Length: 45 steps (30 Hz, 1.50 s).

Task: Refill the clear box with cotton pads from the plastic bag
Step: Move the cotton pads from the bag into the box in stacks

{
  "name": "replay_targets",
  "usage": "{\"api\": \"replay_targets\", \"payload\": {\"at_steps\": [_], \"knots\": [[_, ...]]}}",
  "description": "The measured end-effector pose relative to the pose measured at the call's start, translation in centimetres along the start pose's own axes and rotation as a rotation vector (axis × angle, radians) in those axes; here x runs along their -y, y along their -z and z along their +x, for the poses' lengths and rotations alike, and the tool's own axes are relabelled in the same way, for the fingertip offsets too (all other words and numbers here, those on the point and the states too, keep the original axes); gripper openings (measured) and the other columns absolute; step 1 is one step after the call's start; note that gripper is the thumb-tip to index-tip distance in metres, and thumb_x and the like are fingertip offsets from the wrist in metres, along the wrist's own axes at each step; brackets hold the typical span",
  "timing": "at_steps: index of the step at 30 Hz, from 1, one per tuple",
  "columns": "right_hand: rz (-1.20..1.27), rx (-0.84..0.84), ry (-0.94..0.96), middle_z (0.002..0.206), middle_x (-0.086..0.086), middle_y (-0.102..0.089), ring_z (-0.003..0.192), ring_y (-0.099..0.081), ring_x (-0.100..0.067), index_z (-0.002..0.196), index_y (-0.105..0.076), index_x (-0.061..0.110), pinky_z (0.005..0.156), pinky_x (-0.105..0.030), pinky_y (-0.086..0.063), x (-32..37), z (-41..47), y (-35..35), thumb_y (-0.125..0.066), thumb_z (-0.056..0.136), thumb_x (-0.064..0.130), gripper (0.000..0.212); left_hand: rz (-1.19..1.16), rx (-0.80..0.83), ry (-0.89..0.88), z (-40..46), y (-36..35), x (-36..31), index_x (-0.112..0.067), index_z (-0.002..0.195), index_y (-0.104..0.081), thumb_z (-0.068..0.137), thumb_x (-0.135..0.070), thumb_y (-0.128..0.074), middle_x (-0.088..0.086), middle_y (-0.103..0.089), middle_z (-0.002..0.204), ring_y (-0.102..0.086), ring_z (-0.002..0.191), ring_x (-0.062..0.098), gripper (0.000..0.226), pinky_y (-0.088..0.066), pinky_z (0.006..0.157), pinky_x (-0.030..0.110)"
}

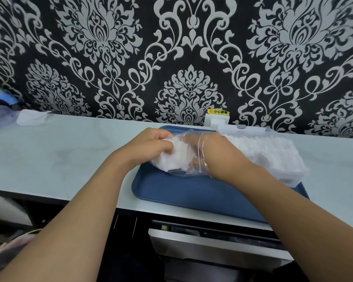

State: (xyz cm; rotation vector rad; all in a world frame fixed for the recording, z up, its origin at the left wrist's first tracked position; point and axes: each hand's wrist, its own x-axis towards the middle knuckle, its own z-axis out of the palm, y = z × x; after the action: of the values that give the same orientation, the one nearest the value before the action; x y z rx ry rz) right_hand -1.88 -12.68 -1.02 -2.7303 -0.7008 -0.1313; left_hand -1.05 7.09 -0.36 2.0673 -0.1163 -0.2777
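A clear plastic bag [177, 159] of white cotton pads lies on a blue tray [192, 192]. My left hand [149, 147] grips the bag's closed left end from outside. My right hand [210, 151] is pushed inside the bag through its zip opening; its fingers are blurred behind the plastic among the pads. Just right of the bag stands the clear box [273, 157], open and packed with rows of white pads, its lid [243, 129] tipped back toward the wall.
The tray sits on a pale counter [69, 155] against a patterned wall. A white wall socket [216, 119] is behind the tray. A loose white pad [32, 119] lies far left. An open drawer [212, 243] juts out below the counter edge.
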Motion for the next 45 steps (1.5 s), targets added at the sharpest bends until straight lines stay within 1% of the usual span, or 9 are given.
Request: {"api": "replay_targets", "payload": {"at_steps": [6, 11, 15, 23, 29, 33, 36, 40, 45], "knots": [[0.016, 0.004, 0.012, 0.088, 0.009, -0.062, 0.081, -0.065, -0.019, 0.090, -0.056, 0.036, 0.064, -0.026, -0.045, 0.2, -0.5, 0.2, -0.082, 0.064, 0.044, 0.037, -0.041, -0.055, -0.033, 0.0, -0.7, -0.2, -0.019, 0.094, -0.078, 0.070, -0.018, -0.057, 0.007, -0.077, 0.100, -0.067, 0.090, 0.016, 0.031, -0.050, 0.082, 0.031], [-0.012, 0.035, 0.080, 0.121, 0.012, -0.057, 0.099, -0.061, -0.015, 0.115, -0.064, 0.036, 0.074, -0.031, -0.053, 0.0, -0.5, -0.3, -0.077, 0.072, 0.053, 0.048, 0.023, -0.111, -0.050, 0.0, -0.3, -0.1, -0.028, 0.098, -0.076, 0.063, -0.021, -0.060, -0.005, -0.075, 0.102, -0.069, 0.096, 0.016, 0.038, -0.056, 0.084, 0.033], [-0.069, -0.015, 0.059, 0.121, 0.007, -0.056, 0.102, -0.060, -0.018, 0.106, -0.070, 0.029, 0.075, -0.029, -0.051, 0.1, -0.5, 0.1, -0.083, 0.067, 0.050, 0.046, 0.144, -0.115, -0.087, 0.1, -0.2, 0.2, -0.028, 0.107, -0.072, 0.068, -0.014, -0.069, -0.007, -0.072, 0.105, -0.068, 0.096, 0.015, 0.042, -0.054, 0.081, 0.028], [-0.008, -0.222, 0.063, 0.080, 0.013, -0.057, 0.080, -0.061, -0.021, 0.089, -0.054, 0.029, 0.063, -0.033, -0.047, 0.0, -2.4, 3.1, -0.069, 0.073, 0.044, 0.027, 0.260, -0.413, -0.137, 0.6, -0.1, 0.2, -0.023, 0.110, -0.068, 0.074, -0.011, -0.078, -0.007, -0.066, 0.101, -0.062, 0.087, 0.012, 0.039, -0.041, 0.063, 0.009], [0.792, -0.328, -0.257, 0.095, -0.002, -0.073, 0.075, -0.073, -0.023, 0.115, -0.060, 0.022, 0.059, -0.039, -0.062, -2.3, -4.0, 5.3, -0.078, 0.080, 0.014, 0.040, 0.350, -0.376, -0.038, 0.7, -0.1, 0.4, -0.021, 0.135, -0.055, 0.075, -0.020, -0.080, -0.002, -0.056, 0.122, -0.054, 0.106, 0.015, 0.065, -0.039, 0.083, 0.021], [1.242, -0.222, -0.334, 0.094, -0.007, -0.075, 0.079, -0.075, -0.020, 0.119, -0.060, 0.007, 0.059, -0.031, -0.061, -3.0, -4.4, 5.9, -0.072, 0.086, 0.003, 0.035, 0.196, -0.558, -0.288, -0.4, -1.1, -2.6, -0.018, 0.131, -0.061, 0.081, -0.027, -0.071, -0.001, -0.059, 0.130, -0.055, 0.119, 0.015, 0.052, -0.041, 0.100, 0.026], [1.325, -0.235, -0.339, 0.103, -0.012, -0.070, 0.081, -0.073, -0.018, 0.120, -0.059, 0.003, 0.064, -0.034, -0.060, -2.9, -4.4, 5.9, -0.059, 0.090, -0.003, 0.030, -0.157, -0.408, -0.391, -1.9, -3.6, -5.9, -0.019, 0.113, -0.067, 0.078, -0.039, -0.067, -0.001, -0.068, 0.106, -0.067, 0.097, 0.015, 0.041, -0.058, 0.084, 0.032], [1.323, -0.236, -0.340, 0.112, -0.020, -0.069, 0.093, -0.072, -0.034, 0.122, -0.056, 0.005, 0.068, -0.039, -0.060, -2.5, -4.4, 5.9, -0.041, 0.094, 0.005, 0.031, -0.257, -0.133, -0.308, -2.7, -8.3, -8.0, -0.033, 0.132, -0.050, 0.096, -0.043, -0.059, -0.005, -0.061, 0.113, -0.068, 0.094, 0.012, 0.039, -0.063, 0.078, 0.042], [0.997, -0.307, -0.304, 0.097, -0.003, -0.066, 0.078, -0.063, -0.011, 0.118, -0.059, 0.020, 0.058, -0.027, -0.050, -2.7, -4.7, 5.9, -0.043, 0.103, 0.028, 0.023, -0.384, -0.081, -0.305, -1.6, -10.7, -9.0, -0.035, 0.131, -0.045, 0.108, -0.031, -0.035, 0.001, -0.059, 0.122, -0.071, 0.090, 0.020, 0.025, -0.064, 0.069, 0.039]]}}
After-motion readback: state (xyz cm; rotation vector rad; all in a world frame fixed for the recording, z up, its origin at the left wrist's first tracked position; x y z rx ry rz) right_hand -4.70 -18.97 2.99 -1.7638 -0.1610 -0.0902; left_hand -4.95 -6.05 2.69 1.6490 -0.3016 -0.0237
